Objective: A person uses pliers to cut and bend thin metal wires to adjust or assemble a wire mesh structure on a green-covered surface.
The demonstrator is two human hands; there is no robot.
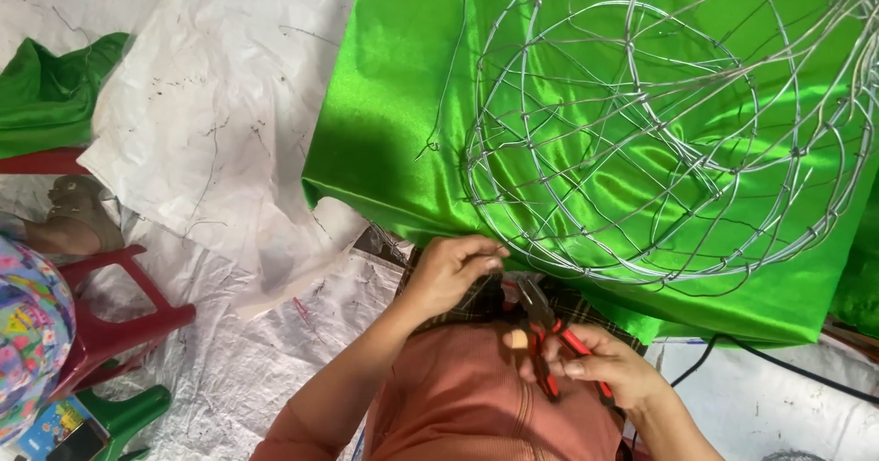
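Right hand [604, 362] nearest lens, fingers wrapped round red-handled pliers [547, 333], nose up-left toward wire frame [659, 131] | left hand [449, 269] closer to frame, pinching its lower rim wire | frame lies on green satin [394, 104], above both hands

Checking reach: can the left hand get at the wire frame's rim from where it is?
Probably yes. The left hand already sits at the near rim of the wire frame, with nothing between them; the right hand holds the pliers lower down.
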